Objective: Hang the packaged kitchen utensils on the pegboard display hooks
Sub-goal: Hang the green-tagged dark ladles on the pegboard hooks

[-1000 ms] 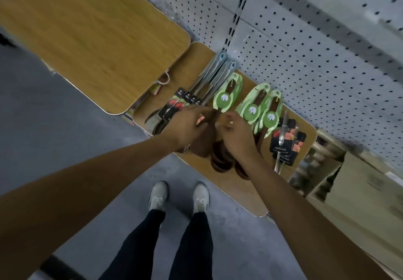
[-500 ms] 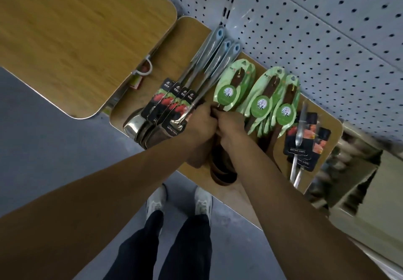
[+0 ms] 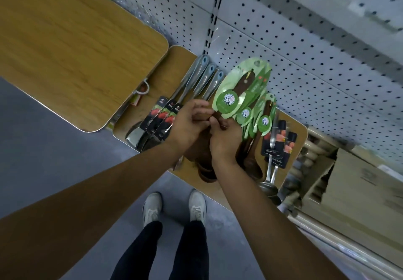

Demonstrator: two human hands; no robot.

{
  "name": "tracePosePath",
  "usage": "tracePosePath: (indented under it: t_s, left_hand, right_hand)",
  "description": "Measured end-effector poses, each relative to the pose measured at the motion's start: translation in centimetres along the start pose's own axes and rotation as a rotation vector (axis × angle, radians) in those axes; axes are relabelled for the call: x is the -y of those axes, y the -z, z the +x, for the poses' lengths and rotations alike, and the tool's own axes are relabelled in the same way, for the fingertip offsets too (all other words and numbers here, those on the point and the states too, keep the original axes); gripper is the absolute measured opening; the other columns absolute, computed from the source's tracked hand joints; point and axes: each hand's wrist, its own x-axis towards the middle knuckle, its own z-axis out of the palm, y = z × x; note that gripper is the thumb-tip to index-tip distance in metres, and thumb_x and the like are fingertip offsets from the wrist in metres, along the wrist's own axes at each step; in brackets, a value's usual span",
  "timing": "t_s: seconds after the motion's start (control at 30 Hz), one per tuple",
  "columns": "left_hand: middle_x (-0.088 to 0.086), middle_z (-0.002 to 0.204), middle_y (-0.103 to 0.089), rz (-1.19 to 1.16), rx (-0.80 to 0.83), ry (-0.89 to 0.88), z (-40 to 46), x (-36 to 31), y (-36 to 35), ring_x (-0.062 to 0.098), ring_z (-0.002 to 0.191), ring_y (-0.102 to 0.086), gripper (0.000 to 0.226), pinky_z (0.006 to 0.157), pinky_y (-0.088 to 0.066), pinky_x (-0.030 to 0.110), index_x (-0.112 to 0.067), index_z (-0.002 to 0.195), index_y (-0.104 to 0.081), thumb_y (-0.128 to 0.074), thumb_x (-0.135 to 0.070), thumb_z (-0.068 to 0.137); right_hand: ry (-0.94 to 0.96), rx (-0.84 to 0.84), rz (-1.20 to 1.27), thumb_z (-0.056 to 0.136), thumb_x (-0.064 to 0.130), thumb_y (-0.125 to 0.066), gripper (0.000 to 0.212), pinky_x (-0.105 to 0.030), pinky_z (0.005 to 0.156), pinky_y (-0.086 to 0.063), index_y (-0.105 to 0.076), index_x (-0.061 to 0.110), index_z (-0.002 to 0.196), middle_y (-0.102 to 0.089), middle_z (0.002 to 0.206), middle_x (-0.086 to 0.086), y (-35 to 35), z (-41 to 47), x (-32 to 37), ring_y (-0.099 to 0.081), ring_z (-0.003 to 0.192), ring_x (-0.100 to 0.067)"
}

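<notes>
Pegboard (image 3: pixel 305 46) behind lower wooden shelf (image 3: pixel 181 61); green-carded wooden spoon (image 3: pixel 239 90) raised above shelf, card end toward pegboard; left hand (image 3: pixel 187 125) and right hand (image 3: pixel 224 140) both curled round its handle, just below card

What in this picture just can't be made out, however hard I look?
Head view, the only one:
- Hooks on the pegboard: none can be made out.
- Wooden spoon bowl: hidden behind the right hand and left hand.
- Small print on the green card: too small.
- Cardboard boxes at right: blurred.
</notes>
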Motion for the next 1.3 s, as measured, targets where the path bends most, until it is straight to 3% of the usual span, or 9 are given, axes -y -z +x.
tracePosePath:
  t_s: [0.1,0.23,0.33,0.5,0.8,0.93,1.03,1.13,1.3]
  left_hand:
    - [0.01,0.113,-0.07,0.022,0.011,-0.068,-1.2,-2.3,0.8,0.014,0.102,-0.067,0.046,0.086,-0.052,0.01,-0.001,0.126,-0.059,-0.066,0.015,0.084]
    - [-0.009,0.106,-0.069,0.089,0.068,-0.159,-4.3,-5.2,2.9,-0.008,0.099,-0.064,0.046,0.09,-0.048,0.008,-0.009,0.127,-0.063,-0.072,0.004,0.083]
    - [-0.007,0.107,-0.07,0.13,0.095,-0.184,-7.4,-7.2,4.4,0.003,0.1,-0.064,0.039,0.091,-0.048,0.012,-0.016,0.118,-0.069,-0.076,-0.002,0.082]
    - [-0.018,0.09,-0.065,0.191,0.141,-0.219,-13.7,-11.8,6.0,-0.006,0.082,-0.061,0.041,0.077,-0.045,0.004,-0.039,0.087,-0.062,-0.079,-0.003,0.079]
    - [-0.015,0.068,-0.064,0.089,0.244,-0.224,-23.4,-19.4,4.8,-0.015,0.062,-0.059,0.031,0.064,-0.044,0.002,-0.021,0.073,-0.064,-0.078,0.006,0.077]
    - [-0.001,0.081,-0.072,0.047,0.319,-0.221,-26.7,-21.9,3.2,0.007,0.08,-0.065,0.028,0.071,-0.049,0.007,-0.018,0.089,-0.071,-0.078,0.007,0.077]
    - [0.017,0.098,-0.073,0.058,0.385,-0.253,-28.8,-22.8,1.9,0.019,0.093,-0.07,0.029,0.086,-0.054,0.026,-0.007,0.105,-0.072,-0.08,0.002,0.078]
    - [0.004,0.102,-0.075,0.113,0.455,-0.291,-31.0,-23.5,0.0,0.019,0.099,-0.071,0.028,0.092,-0.056,0.035,-0.017,0.104,-0.074,-0.08,-0.004,0.079]
    - [-0.012,0.085,-0.077,0.126,0.559,-0.31,-35.6,-24.9,-5.2,0.005,0.082,-0.072,0.031,0.073,-0.054,0.014,-0.017,0.094,-0.07,-0.072,0.011,0.081]
  right_hand:
    - [0.11,0.002,0.013,0.09,0.016,-0.068,0.013,-0.029,0.081,-0.051,-0.068,0.004,0.095,-0.071,0.093,-0.006,1.1,-1.8,1.6,-0.067,0.088,-0.019]
    - [0.269,0.054,0.038,0.092,0.016,-0.066,0.011,-0.015,0.075,-0.049,-0.068,0.006,0.097,-0.071,0.09,0.002,3.8,-5.4,4.0,-0.066,0.085,-0.01]
    - [0.295,0.116,0.086,0.092,0.012,-0.066,0.003,-0.025,0.079,-0.051,-0.065,0.012,0.089,-0.068,0.083,0.005,5.7,-8.6,5.3,-0.066,0.083,-0.01]
    - [0.309,0.167,0.17,0.091,0.008,-0.066,0.016,-0.037,0.08,-0.052,-0.063,0.019,0.081,-0.069,0.081,-0.001,9.4,-14.6,7.3,-0.065,0.082,-0.015]
    - [0.36,0.125,0.209,0.092,0.004,-0.062,0.012,-0.03,0.07,-0.046,-0.063,0.004,0.08,-0.067,0.075,-0.01,18.5,-24.0,11.7,-0.061,0.073,-0.015]
    - [0.356,0.061,0.28,0.09,-0.002,-0.064,0.006,-0.021,0.07,-0.05,-0.067,0.001,0.087,-0.073,0.082,-0.011,23.3,-27.3,12.3,-0.068,0.075,-0.01]
    - [0.366,0.037,0.294,0.088,0.0,-0.067,0.002,-0.022,0.071,-0.052,-0.069,0.0,0.088,-0.075,0.081,-0.01,26.8,-29.4,11.7,-0.071,0.077,-0.015]
    - [0.337,-0.001,0.359,0.086,-0.001,-0.07,0.005,-0.026,0.073,-0.053,-0.067,-0.003,0.089,-0.074,0.081,-0.015,30.3,-31.2,10.4,-0.07,0.078,-0.017]
    - [0.316,-0.057,0.417,0.081,-0.001,-0.074,0.011,-0.021,0.068,-0.048,-0.065,-0.001,0.086,-0.069,0.073,-0.007,36.6,-33.7,7.5,-0.065,0.073,-0.012]
